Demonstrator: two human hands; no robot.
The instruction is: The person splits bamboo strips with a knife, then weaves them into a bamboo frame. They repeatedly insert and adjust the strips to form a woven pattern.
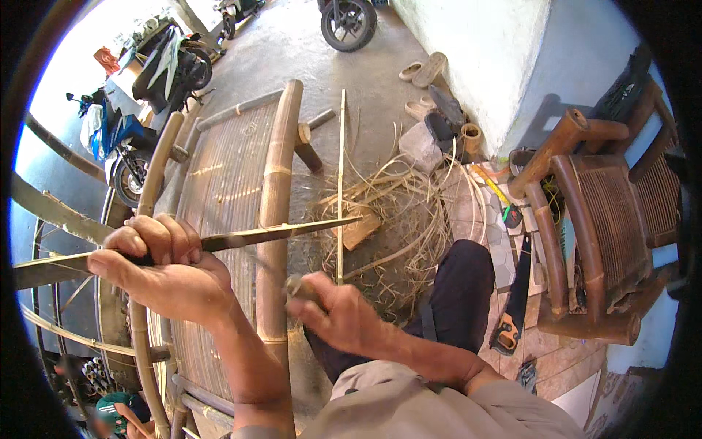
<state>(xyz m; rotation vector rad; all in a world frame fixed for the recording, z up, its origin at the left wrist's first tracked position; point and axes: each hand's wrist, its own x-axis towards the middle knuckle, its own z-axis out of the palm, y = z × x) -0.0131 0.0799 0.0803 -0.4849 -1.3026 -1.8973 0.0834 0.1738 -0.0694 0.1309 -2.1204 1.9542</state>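
Note:
My left hand (164, 267) is closed round a long, dark bamboo strip (281, 233). The strip runs from the left edge across the bench and tapers to a point right of it. My right hand (336, 311) is closed just below the strip, near the bench's right rail, on a small grey-brown thing (298, 289). Motion blur hides what kind of thing it is. Under my left arm lies the bamboo bench (234, 157), with a slatted top and thick round rails. A thin pale bamboo strip (341, 161) extends away over the floor, passing behind the dark strip's tip.
Curled shavings (398, 212) surround a wooden block (362, 228). On the right are a handsaw (512, 314), a tape measure (510, 212) and a bamboo chair (603, 227). Sandals (431, 69) lie by the wall. Motorbikes (128, 150) stand far left; another person (124, 413) sits lower left.

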